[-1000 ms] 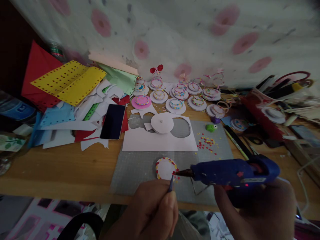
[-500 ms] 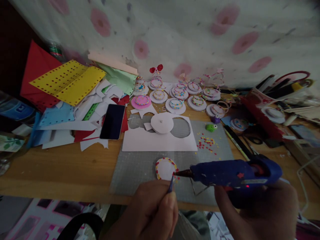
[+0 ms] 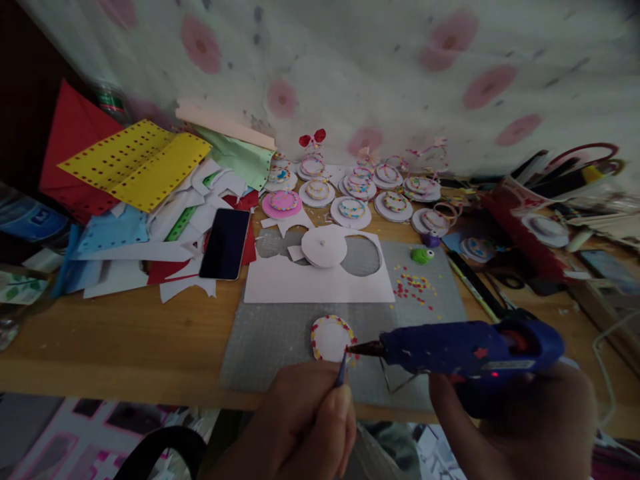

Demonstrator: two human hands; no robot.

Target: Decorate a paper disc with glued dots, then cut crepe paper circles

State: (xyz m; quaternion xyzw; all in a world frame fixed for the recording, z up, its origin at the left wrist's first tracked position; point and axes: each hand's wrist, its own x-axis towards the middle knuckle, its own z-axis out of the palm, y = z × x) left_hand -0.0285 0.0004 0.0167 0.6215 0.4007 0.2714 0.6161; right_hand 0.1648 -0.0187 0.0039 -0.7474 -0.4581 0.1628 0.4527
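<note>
A small white paper disc (image 3: 331,338) edged with coloured dots lies on the grey cutting mat (image 3: 270,340). My right hand (image 3: 520,427) grips a blue hot glue gun (image 3: 470,348), its dark nozzle touching the disc's right edge. My left hand (image 3: 300,427) pinches a thin blue pointed tool (image 3: 341,371), whose tip meets the disc at the same spot as the nozzle. Loose coloured dots (image 3: 413,285) are scattered on the mat to the upper right.
Several decorated discs (image 3: 353,208) stand in rows near the wall. A white sheet with round cut-outs (image 3: 320,277) holds a plain disc. A dark phone (image 3: 225,243) lies by a pile of coloured paper (image 3: 135,163). Pens, scissors and clutter fill the right side.
</note>
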